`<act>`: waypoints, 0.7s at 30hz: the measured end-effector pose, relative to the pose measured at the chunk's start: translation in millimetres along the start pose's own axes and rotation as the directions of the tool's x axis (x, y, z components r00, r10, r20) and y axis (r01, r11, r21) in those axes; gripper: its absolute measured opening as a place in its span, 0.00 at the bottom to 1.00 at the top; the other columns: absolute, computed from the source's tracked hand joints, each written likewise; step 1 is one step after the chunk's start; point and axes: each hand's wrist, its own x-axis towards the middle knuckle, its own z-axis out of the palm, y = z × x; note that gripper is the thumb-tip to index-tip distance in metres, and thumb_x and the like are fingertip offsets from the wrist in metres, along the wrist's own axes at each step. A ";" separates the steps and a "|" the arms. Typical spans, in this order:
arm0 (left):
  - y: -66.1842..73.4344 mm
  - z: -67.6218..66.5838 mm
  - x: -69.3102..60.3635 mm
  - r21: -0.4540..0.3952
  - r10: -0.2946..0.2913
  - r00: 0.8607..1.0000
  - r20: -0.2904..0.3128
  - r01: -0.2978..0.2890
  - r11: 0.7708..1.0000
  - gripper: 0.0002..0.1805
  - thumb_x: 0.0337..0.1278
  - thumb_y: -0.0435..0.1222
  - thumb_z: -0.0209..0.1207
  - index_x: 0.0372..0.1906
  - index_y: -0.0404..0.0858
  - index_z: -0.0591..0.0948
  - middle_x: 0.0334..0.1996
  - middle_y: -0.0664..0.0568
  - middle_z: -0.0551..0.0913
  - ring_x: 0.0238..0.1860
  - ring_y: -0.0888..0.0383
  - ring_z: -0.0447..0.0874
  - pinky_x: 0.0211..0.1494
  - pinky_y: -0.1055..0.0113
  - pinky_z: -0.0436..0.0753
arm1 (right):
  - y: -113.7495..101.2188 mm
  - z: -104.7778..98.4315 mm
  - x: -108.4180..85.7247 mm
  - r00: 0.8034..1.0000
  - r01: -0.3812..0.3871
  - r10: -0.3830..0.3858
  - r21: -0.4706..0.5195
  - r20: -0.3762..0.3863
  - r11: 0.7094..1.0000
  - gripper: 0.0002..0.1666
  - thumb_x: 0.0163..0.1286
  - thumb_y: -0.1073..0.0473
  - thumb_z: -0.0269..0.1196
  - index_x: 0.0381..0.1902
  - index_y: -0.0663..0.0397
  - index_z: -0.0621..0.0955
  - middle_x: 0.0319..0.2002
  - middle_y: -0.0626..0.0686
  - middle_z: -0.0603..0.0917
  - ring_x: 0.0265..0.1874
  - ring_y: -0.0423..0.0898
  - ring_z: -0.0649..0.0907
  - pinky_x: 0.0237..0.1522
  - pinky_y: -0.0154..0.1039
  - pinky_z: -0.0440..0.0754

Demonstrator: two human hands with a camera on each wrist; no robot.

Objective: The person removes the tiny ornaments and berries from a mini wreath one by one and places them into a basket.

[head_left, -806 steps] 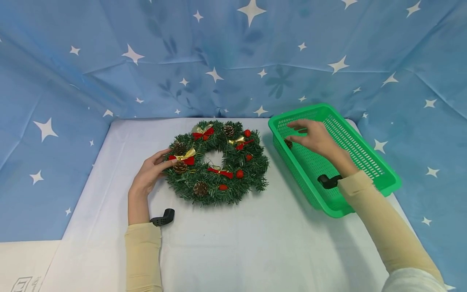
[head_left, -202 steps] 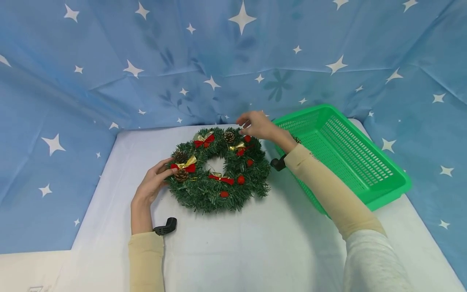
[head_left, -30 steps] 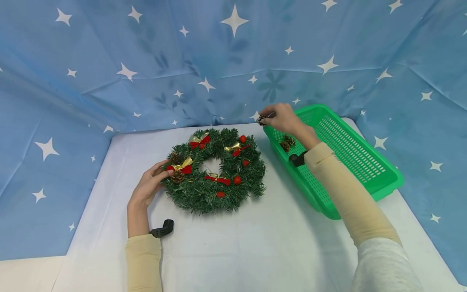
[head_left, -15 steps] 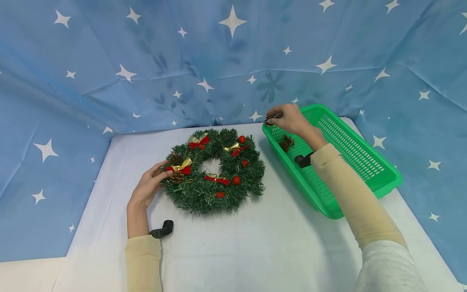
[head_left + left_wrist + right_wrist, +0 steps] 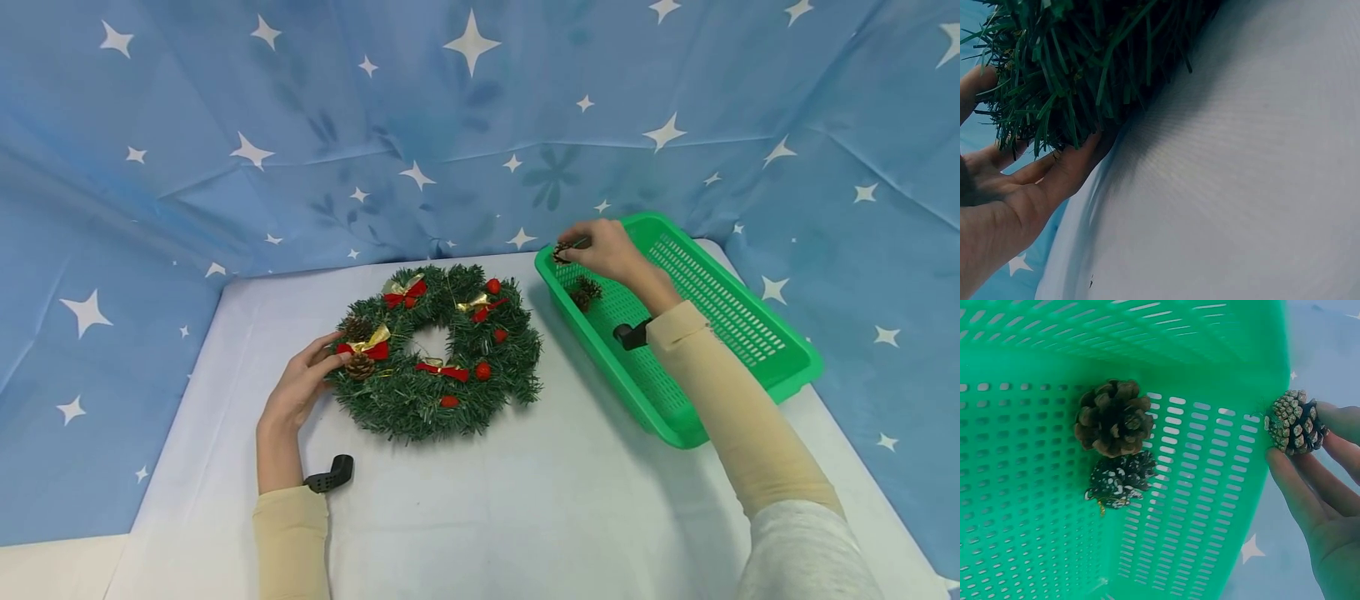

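Observation:
At the left side of a green wreath, my left hand grips the edge, thumb on top and fingers beneath the needles. Two pine cones sit by a red and gold bow there; more bows and red berries dot the ring. My right hand pinches a pale-tipped pine cone at the far left corner of the green basket. Inside, in the right wrist view, lie a brown pine cone and dark, white-dusted pine cones, close against each other.
A white cloth covers the table. Blue star-patterned fabric hangs behind and at both sides. The basket stands slanted at the right, apart from the wreath.
The wreath's back and front pine cones are gone from it, while more lie in the basket. My right hand carried a pine cone rightward to the basket's corner. The left hand stays.

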 end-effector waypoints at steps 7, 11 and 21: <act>-0.5 -0.2 0.6 0.011 0.003 1.000 0.000 -0.003 1.000 0.40 0.76 0.48 0.58 0.83 0.43 0.55 0.81 0.38 0.55 0.79 0.41 0.55 0.61 0.55 0.68 | 5.1 0.2 -3.5 1.000 -0.011 0.011 -0.007 0.009 1.000 0.19 0.76 0.62 0.63 0.60 0.64 0.83 0.57 0.67 0.85 0.55 0.63 0.86 0.56 0.59 0.81; 0.0 0.1 0.5 0.012 0.001 1.000 0.001 -0.001 1.000 0.40 0.76 0.48 0.58 0.83 0.43 0.56 0.81 0.38 0.54 0.80 0.41 0.53 0.59 0.57 0.69 | 8.4 0.5 -5.0 1.000 -0.014 0.014 -0.016 0.011 1.000 0.19 0.76 0.61 0.63 0.60 0.64 0.83 0.57 0.66 0.85 0.54 0.63 0.86 0.55 0.58 0.82; 0.0 0.2 0.7 0.001 -0.004 1.000 -0.003 0.004 1.000 0.39 0.76 0.46 0.58 0.83 0.42 0.56 0.81 0.38 0.55 0.79 0.42 0.55 0.55 0.62 0.72 | 21.6 5.1 -6.3 0.999 -0.034 0.035 -0.025 0.022 0.999 0.20 0.76 0.61 0.63 0.62 0.64 0.82 0.57 0.67 0.85 0.56 0.63 0.85 0.55 0.59 0.81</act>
